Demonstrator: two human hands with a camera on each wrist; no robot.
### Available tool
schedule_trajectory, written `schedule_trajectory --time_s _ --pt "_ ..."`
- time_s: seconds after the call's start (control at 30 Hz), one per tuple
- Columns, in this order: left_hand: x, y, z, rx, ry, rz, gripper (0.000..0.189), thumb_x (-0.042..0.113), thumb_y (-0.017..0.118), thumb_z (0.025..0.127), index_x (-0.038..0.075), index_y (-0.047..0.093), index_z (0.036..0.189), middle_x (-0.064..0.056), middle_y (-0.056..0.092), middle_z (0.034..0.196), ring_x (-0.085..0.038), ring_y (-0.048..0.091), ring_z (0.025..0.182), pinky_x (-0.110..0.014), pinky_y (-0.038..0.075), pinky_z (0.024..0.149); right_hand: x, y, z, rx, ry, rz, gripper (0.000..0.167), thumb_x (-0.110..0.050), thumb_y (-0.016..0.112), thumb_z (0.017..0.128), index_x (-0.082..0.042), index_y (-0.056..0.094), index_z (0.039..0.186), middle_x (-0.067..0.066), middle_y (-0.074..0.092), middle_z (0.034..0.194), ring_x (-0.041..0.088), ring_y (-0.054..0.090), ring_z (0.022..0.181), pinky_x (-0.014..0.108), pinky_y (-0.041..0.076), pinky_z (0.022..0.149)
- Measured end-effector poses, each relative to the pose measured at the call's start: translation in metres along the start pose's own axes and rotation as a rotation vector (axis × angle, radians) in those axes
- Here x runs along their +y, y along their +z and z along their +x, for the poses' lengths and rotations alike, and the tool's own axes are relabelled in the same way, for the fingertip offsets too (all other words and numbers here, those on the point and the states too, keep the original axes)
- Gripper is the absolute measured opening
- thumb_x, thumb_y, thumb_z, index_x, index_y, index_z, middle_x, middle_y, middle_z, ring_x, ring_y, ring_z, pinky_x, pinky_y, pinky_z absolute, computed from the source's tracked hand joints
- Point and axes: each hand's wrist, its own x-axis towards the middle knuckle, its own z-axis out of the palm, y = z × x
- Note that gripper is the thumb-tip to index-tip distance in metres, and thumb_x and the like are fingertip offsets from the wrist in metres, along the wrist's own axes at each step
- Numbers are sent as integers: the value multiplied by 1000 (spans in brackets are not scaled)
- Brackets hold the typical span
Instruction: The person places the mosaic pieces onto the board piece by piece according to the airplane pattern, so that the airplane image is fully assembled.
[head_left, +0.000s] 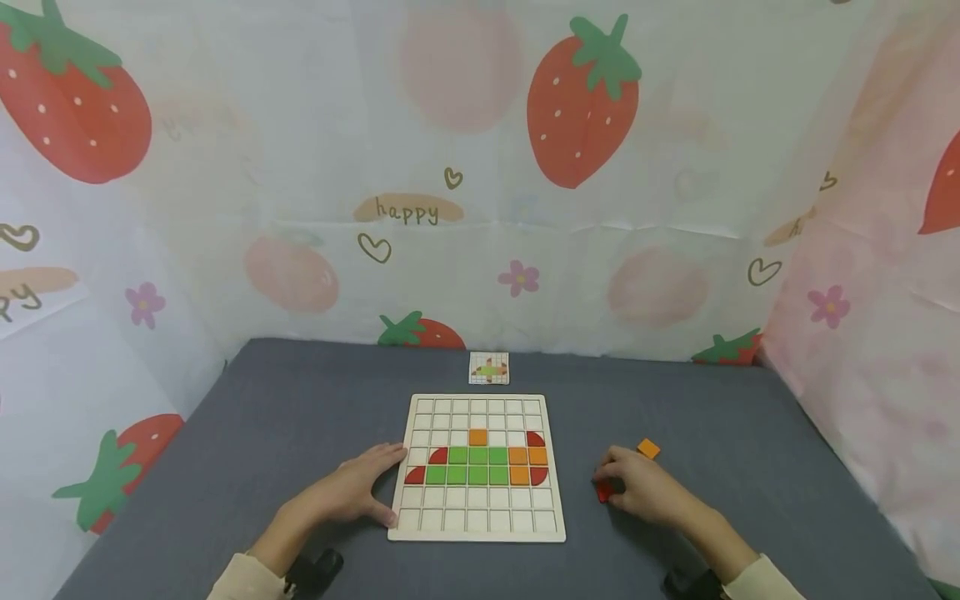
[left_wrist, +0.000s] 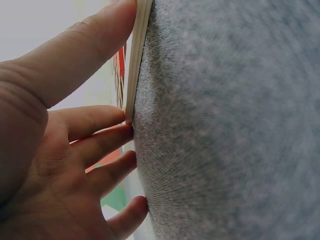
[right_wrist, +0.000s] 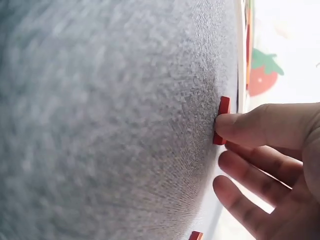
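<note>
A pale wooden grid board [head_left: 476, 522] lies on the table with green square tiles [head_left: 477, 465], orange squares [head_left: 518, 465] and red rounded tiles [head_left: 414, 476] in several cells. My left hand [head_left: 341, 492] rests at the board's left edge, thumb near the front corner and fingers extended. In the left wrist view the thumb and index finger touch the board's rim [left_wrist: 134, 75]. To the right of the board, my right hand [head_left: 647, 490] pinches a small red tile [right_wrist: 223, 107] at the cloth. Its underside and shape are partly hidden by the thumb and fingers.
A loose orange tile [head_left: 648, 448] lies just beyond the right hand. Behind the board is a small pattern card [head_left: 489, 367]. The grey cloth table [head_left: 322, 392] ends at a strawberry-print curtain [head_left: 480, 283] at the back and sides.
</note>
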Motion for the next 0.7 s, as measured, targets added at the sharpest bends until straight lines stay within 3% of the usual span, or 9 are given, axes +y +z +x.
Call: schedule_trajectory --time_s 0.47,0.7 --pt "0 2 -2 -4 7 -18 98 30 87 66 -3 40 145 -21 39 152 -43 29 144 -67 26 108 -5 1 -1 -19 -47 -63 22 1 76 73 -7 77 93 -3 63 97 20 65 91 35 54 77" --pt "-1 0 -1 -3 6 -16 99 32 87 66 -3 39 146 -21 38 153 -43 28 145 -66 25 109 -5 -2 2 -32 -40 -29 19 2 76 73 -8 76 88 -4 63 93 19 65 87 33 54 74"
